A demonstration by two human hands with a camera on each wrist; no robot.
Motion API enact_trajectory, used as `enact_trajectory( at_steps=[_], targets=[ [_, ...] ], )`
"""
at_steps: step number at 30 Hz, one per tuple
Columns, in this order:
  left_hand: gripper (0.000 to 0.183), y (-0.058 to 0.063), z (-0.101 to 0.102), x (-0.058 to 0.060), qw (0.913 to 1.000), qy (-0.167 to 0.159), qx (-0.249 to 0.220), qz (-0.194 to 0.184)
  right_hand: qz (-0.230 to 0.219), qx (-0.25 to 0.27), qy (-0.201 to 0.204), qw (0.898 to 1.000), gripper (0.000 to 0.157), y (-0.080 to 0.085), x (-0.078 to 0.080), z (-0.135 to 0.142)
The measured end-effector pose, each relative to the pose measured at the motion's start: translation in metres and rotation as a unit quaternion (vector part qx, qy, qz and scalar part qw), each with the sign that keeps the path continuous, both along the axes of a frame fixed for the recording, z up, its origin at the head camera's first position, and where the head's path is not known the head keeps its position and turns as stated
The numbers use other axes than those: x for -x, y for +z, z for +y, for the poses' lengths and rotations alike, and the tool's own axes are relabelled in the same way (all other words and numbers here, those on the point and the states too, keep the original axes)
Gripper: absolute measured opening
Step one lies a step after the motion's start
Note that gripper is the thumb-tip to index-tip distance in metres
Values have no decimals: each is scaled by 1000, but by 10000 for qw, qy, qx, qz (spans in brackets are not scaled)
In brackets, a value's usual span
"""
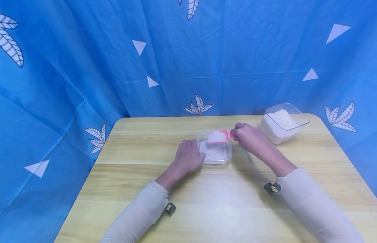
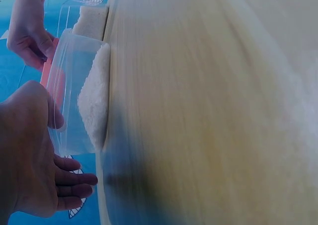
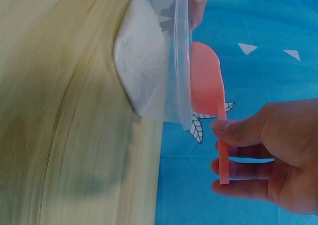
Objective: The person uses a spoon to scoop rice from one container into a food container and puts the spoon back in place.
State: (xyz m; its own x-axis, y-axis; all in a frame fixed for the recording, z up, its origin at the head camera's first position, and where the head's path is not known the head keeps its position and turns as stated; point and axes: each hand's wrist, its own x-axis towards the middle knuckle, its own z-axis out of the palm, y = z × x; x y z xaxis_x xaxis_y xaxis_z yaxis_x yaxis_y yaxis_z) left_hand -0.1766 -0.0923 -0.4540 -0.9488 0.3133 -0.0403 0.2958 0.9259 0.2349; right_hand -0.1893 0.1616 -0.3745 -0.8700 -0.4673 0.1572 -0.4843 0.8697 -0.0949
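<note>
A small clear plastic container (image 1: 230,156) holding white, rice-like grains (image 1: 214,153) stands on the table. At its left side my left hand (image 1: 190,156) holds it. In the left wrist view the thumb lies at the rim, with the fingers (image 2: 74,179) along the outer wall. My right hand (image 1: 248,137) pinches the handle of a pink scoop (image 3: 206,81) between thumb and fingers. Heaped with white grains in the head view, the scoop is level above the container's far right part. Its bowl appears just over the rim in the right wrist view.
A larger clear container (image 1: 275,136), filled with white grains piled to one side, stands at the table's back right corner, beyond my right forearm. Behind the wooden table (image 1: 140,145) hangs a blue patterned cloth (image 1: 182,60).
</note>
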Motion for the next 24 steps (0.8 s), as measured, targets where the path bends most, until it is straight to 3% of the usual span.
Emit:
enact_trajectory(
  at_steps=[24],
  targets=[
    [45,2,1,-1,10000,22,-90,4,123,-779,-314,9964,28,9,-4,-3]
  ],
)
